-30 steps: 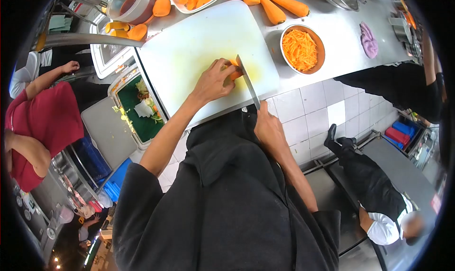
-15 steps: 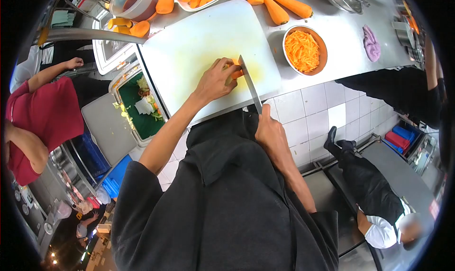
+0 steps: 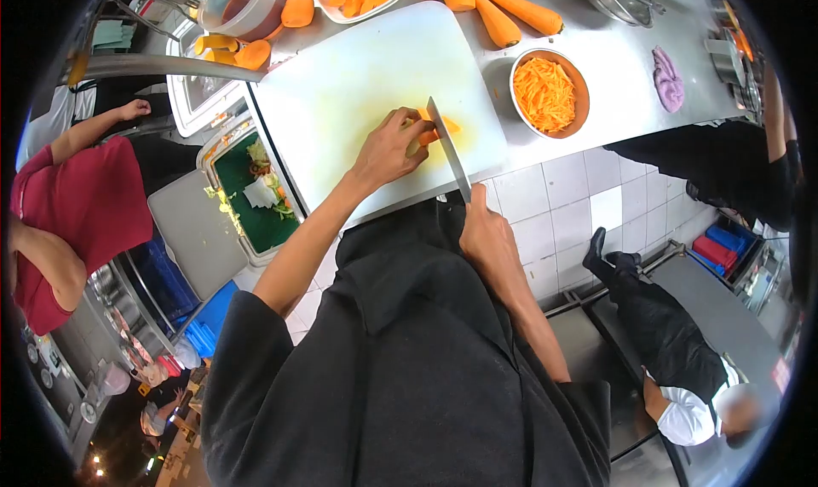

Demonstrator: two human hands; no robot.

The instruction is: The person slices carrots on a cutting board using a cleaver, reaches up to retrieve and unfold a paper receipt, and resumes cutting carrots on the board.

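My left hand [image 3: 391, 150] has its fingers curled over a piece of carrot [image 3: 428, 136], pressing it on the white cutting board [image 3: 358, 69]. Wrapped around a knife handle, my right hand [image 3: 489, 236] holds the knife [image 3: 449, 150] with its blade against the right side of the carrot. A thin carrot slice [image 3: 451, 124] lies on the board just right of the blade. Fingers hide much of the piece being held. Right of the board stands a round bowl of shredded carrot [image 3: 545, 93].
Whole peeled carrots [image 3: 515, 7] and a white dish of carrot chunks [image 3: 322, 0] sit behind the board. At left are a clear tub [image 3: 243, 8] and a green-lined scrap bin [image 3: 239, 193]. A purple cloth [image 3: 668, 80] lies at right. Other people stand on both sides.
A carrot slice now shows to the right of the blade. The knife tip has shifted slightly left, while my left hand stays almost in place on the carrot.
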